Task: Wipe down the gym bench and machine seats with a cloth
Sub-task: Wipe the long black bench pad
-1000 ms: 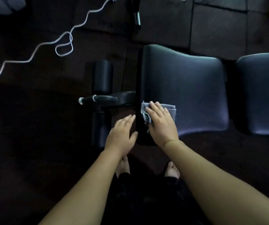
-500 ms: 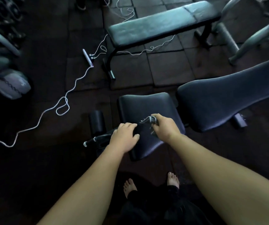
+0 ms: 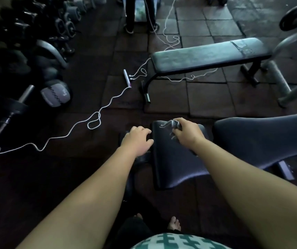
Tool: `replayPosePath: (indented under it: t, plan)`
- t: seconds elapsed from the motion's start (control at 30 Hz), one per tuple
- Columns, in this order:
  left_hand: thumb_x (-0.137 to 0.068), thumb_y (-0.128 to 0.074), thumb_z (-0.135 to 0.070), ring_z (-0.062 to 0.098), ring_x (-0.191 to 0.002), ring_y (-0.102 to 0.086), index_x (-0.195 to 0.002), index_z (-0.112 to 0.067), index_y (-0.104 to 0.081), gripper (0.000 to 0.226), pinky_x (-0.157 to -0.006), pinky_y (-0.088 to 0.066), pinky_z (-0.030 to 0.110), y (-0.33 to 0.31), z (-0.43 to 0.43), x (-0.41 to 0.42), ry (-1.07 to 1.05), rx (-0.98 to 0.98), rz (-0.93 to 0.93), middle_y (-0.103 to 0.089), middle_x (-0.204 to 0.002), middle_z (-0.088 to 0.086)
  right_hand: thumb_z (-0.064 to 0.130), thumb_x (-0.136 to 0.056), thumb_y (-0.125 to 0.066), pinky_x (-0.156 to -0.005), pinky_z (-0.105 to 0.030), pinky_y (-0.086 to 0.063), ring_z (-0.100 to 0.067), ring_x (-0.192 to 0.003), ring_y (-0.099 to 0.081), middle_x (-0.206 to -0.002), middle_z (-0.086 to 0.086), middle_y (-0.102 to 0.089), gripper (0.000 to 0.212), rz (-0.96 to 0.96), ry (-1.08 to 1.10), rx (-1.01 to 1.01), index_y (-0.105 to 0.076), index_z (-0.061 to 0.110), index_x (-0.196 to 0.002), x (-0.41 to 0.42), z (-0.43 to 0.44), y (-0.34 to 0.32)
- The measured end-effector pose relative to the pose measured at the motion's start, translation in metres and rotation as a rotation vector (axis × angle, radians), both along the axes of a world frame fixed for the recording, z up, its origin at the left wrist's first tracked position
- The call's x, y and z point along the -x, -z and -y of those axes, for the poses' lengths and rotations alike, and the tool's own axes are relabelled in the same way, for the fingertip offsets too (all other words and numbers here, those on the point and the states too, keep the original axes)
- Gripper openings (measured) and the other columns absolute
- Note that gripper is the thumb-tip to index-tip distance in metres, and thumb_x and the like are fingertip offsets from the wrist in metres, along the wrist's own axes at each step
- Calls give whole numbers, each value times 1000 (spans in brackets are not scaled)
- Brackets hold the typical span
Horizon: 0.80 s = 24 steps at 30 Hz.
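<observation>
Across the far side of the dark rubber-tiled floor [image 3: 207, 97] stands a long flat bench with a worn grey-blue vinyl top [image 3: 207, 58], well apart from the hands and, I judge, not yet wiped. Nearer, at the right, a broad dark padded backrest [image 3: 262, 139] slopes up just beside the smaller dark padded seat pad [image 3: 176, 162]. A thin white cable [image 3: 93, 121] loops over the floor left of the seat and runs to a white power strip [image 3: 127, 78].

The left hand [image 3: 137, 141] lies at the seat pad's left edge with its fingers bent; I cannot tell whether it holds that edge. The right hand [image 3: 189, 133] pinches a grey bunched cloth [image 3: 171, 124] at the seat pad's far edge, loose ends dangling.

Wadded like this, the cloth would meet the pad with only a small patch, so strokes would likely leave unwiped bands, above all toward the near corners. The dim light would hide such misses. A step toward the flat bench could catch a bare foot [image 3: 174, 225] in the cable loop and drag the strip.
</observation>
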<state>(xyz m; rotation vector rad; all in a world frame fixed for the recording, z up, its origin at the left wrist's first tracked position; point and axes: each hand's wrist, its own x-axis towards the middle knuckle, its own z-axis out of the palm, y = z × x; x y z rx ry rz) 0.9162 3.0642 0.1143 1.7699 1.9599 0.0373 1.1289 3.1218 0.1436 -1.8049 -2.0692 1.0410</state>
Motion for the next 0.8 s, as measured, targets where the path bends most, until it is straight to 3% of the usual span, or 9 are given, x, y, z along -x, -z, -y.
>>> replayPosePath:
  t: [0.2,0.33,0.57,0.8]
  plan:
    - [-100,-54,-48,23,-137,-41,-144,-29,-57,48,-107,-44,45,-12,6,91,-76,-17,-51,-54,-146,-3,22,-97,-61,-82,-25,-40,-21,-104,-61,-108,3,-67,29,-34,-81,-6,-64,27,-126,95,-4,-13]
    - [-100,-55,-47,24,-138,-42,-144,-28,-57,48,-109,-44,46,-18,8,176,-91,-38,-53,-54,-145,-2,22,-97,-61,-83,-25,-38,-17,-101,-58,-107,5,-65,31,-40,-110,-22,-63,28,-128,180,-6,-15]
    - [-98,-55,-51,26,-137,-42,-144,-30,-55,51,-108,-43,46,-40,-15,346,35,-20,-136,-54,-145,-2,25,-97,-63,-81,-26,-45,-16,-99,-62,-104,7,-64,32,-125,2,-19,-65,28,-129,349,-11,-23]
    - [-98,-53,-51,24,-136,-41,-147,-31,-52,52,-106,-42,44,-52,-91,442,161,-23,-183,-55,-143,-1,23,-98,-64,-79,-21,-38,-13,-94,-56,-101,7,-63,30,-130,67,-42,-66,26,-127,446,-69,-29]
